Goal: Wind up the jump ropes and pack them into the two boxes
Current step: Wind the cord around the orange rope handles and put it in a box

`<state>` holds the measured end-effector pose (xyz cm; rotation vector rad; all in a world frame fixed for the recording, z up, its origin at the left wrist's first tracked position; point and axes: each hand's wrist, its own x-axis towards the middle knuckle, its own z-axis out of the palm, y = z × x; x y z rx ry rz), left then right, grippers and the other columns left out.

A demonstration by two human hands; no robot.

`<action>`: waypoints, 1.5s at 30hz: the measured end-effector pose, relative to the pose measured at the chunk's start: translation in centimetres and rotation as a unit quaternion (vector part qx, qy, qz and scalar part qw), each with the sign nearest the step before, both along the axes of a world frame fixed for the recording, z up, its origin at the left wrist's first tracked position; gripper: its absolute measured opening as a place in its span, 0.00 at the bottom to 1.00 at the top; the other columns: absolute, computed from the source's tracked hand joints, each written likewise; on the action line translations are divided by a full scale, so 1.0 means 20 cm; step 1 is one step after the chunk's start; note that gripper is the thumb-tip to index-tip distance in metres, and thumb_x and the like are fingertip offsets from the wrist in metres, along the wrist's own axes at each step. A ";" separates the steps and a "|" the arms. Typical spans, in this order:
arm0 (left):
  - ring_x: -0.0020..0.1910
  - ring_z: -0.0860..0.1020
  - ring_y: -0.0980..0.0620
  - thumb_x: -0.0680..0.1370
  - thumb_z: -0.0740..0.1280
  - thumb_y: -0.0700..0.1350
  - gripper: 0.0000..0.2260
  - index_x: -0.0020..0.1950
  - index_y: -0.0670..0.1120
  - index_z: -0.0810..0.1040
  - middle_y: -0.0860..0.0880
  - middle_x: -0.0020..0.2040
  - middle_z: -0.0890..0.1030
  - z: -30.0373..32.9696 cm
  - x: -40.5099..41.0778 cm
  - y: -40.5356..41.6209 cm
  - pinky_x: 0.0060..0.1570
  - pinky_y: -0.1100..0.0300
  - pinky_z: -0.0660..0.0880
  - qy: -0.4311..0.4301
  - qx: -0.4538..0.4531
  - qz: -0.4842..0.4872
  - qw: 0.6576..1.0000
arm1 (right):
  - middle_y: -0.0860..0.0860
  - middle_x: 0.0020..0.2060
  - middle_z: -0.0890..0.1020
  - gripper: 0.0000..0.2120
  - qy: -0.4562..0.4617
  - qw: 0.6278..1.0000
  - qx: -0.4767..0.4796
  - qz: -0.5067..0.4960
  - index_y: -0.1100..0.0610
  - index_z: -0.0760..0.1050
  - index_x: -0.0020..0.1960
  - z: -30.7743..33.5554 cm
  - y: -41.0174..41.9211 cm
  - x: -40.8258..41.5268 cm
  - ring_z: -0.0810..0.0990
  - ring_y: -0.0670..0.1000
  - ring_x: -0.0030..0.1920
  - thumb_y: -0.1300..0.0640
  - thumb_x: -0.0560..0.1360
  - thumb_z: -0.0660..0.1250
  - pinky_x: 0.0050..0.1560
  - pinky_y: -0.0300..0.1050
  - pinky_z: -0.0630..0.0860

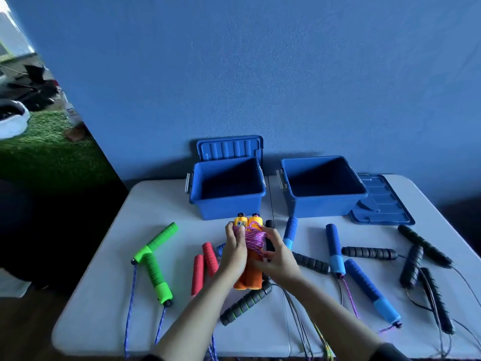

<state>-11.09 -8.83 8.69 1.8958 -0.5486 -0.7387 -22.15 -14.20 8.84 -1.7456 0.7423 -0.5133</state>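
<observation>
Centrally, both hands' grip (left hand [234, 252], right hand [279, 259]) around orange-handled rope [251, 246], before blue boxes [227, 188].

Both hands [256, 252] raised, fingers curled (gripping), forearms converging.

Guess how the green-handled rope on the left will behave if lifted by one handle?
The green handles look rigid and ribbed, so probably an easy, non-slip grip. Their blue cord hangs limp off the table edge, so it will likely dangle and drag the second handle along. Probably light.
</observation>
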 end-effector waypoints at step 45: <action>0.70 0.66 0.47 0.75 0.71 0.48 0.27 0.71 0.41 0.69 0.45 0.70 0.68 -0.23 1.08 -0.26 0.66 0.64 0.61 -0.308 0.104 0.000 0.946 | 0.51 0.55 0.80 0.21 0.099 0.984 0.111 -0.097 0.52 0.74 0.61 -0.19 -0.84 1.37 0.80 0.54 0.53 0.60 0.69 0.71 0.58 0.55 0.76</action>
